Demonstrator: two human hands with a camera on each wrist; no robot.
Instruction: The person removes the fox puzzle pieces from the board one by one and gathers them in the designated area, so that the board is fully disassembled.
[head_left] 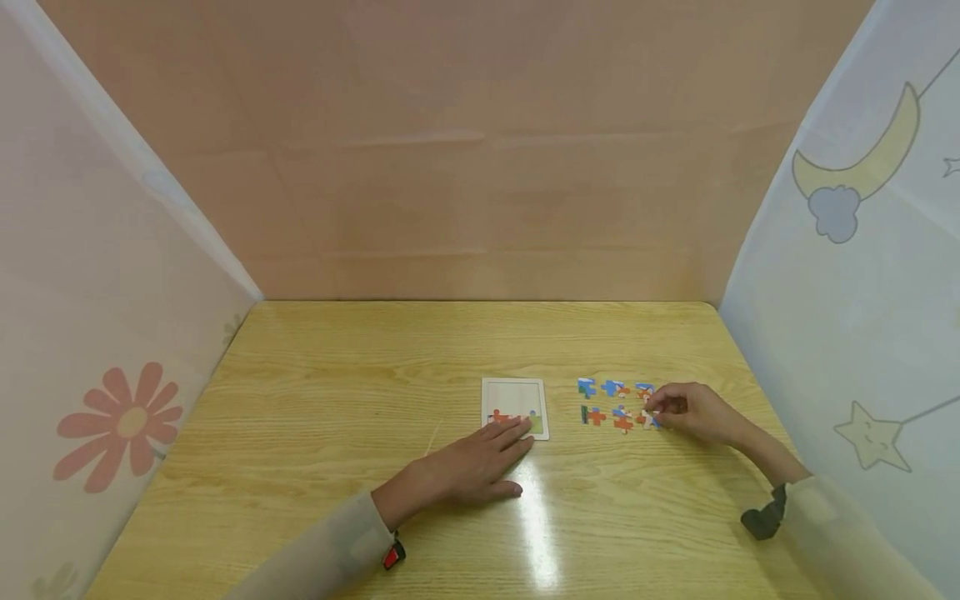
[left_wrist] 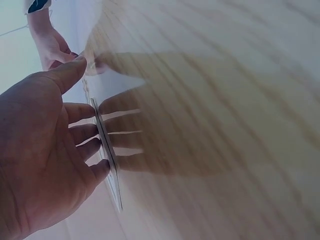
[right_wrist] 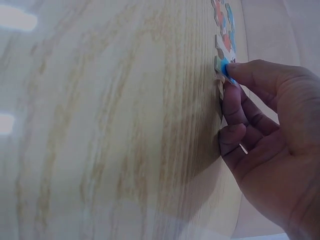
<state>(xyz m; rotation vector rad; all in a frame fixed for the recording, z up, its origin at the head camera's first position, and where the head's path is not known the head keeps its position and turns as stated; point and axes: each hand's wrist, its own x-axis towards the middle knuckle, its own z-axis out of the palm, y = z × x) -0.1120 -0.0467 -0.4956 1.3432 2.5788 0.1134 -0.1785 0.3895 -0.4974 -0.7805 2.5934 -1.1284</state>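
Observation:
My left hand (head_left: 480,467) lies palm down with straight fingers, its fingertips on the near edge of a shallow puzzle tray (head_left: 513,393). In the left wrist view the fingers reach over the thin tray edge (left_wrist: 114,185). Red and green jigsaw pieces (head_left: 536,423) sit along the tray's near side, partly covered by the fingers. To the right, my right hand (head_left: 697,410) pinches a blue and white jigsaw piece (right_wrist: 223,65) between thumb and index finger, close over the table. Its other fingers are bent, near the wood.
Several loose jigsaw pieces (head_left: 596,415), blue, red and white, lie in two rows between the tray and my right hand. The wooden table (head_left: 337,367) meets a back wall panel (head_left: 480,208) and printed curtains (head_left: 855,333) at the sides.

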